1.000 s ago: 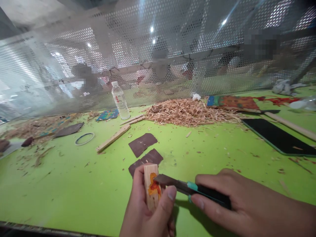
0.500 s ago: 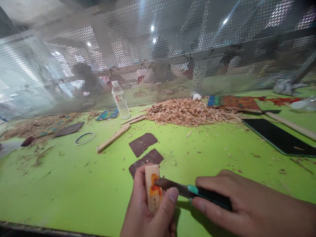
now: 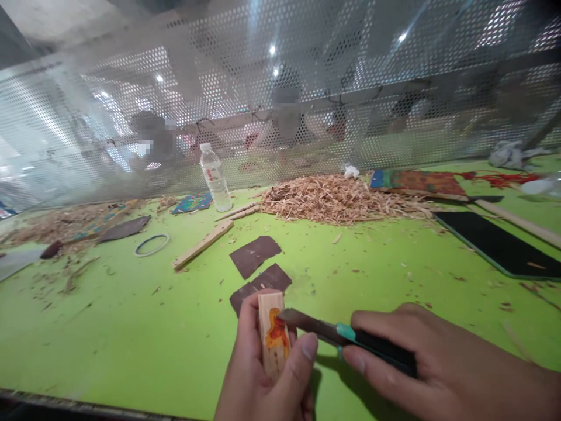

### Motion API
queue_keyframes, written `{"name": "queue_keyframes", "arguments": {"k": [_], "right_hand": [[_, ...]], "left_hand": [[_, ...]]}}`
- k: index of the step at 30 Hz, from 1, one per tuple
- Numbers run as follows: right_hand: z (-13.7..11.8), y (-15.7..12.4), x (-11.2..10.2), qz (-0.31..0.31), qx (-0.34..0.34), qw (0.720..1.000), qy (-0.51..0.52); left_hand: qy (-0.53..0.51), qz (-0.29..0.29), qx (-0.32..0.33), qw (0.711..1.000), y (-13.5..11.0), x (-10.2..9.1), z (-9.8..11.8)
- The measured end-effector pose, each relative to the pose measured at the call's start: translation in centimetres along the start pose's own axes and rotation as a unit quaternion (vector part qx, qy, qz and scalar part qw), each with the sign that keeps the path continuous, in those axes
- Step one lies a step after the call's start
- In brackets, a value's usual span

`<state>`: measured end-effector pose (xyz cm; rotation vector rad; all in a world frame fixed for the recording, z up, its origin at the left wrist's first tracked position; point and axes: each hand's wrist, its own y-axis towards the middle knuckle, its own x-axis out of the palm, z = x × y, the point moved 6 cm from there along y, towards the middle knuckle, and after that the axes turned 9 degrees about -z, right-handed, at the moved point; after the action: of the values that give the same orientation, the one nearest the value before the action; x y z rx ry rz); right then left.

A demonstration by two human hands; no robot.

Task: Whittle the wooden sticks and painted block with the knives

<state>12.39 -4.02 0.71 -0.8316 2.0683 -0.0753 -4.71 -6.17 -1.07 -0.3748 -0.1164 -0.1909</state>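
Note:
Low in the middle, my left hand is closed round a small wooden block with an orange and red painted patch on its upper face. My right hand grips a utility knife with a black and teal handle. The blade points left and its tip is over the painted patch; whether it touches the wood I cannot tell. My left thumb lies along the block's right side, close under the blade. Just beyond the block are two pieces of brown sandpaper, the nearer one partly covered by my left hand.
A heap of wood shavings lies at the back by a perforated metal screen. Also on the green table are a water bottle, a wooden stick, a tape ring and a black flat slab. People sit behind the screen.
The knife and my right hand have shifted slightly right and up, so the blade tip sits higher on the painted patch. My left hand keeps its hold on the block.

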Motion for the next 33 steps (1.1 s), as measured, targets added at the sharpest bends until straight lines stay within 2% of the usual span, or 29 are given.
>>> {"name": "queue_keyframes", "arguments": {"k": [5, 10, 20, 28, 33], "right_hand": [[0.1, -0.1, 0.2, -0.019, -0.007, 1.0, 0.012], [0.2, -0.1, -0.1, 0.001, -0.004, 1.0, 0.008], [0.5, 0.0, 0.0, 0.0, -0.007, 1.0, 0.007], [1.1, -0.4, 1.1, -0.025, 0.035, 0.999, -0.017], [0.6, -0.3, 0.7, -0.021, 0.018, 1.0, -0.01]], "left_hand": [[-0.007, 0.005, 0.014, 1.0, -0.1, 0.0, 0.2], [-0.004, -0.005, 0.012, 1.0, 0.0, 0.0, 0.1], [0.007, -0.01, 0.004, 1.0, 0.1, -0.1, -0.1], [-0.008, -0.006, 0.017, 1.0, 0.1, 0.0, 0.0], [-0.009, -0.006, 0.005, 1.0, 0.1, 0.0, -0.1]]}}
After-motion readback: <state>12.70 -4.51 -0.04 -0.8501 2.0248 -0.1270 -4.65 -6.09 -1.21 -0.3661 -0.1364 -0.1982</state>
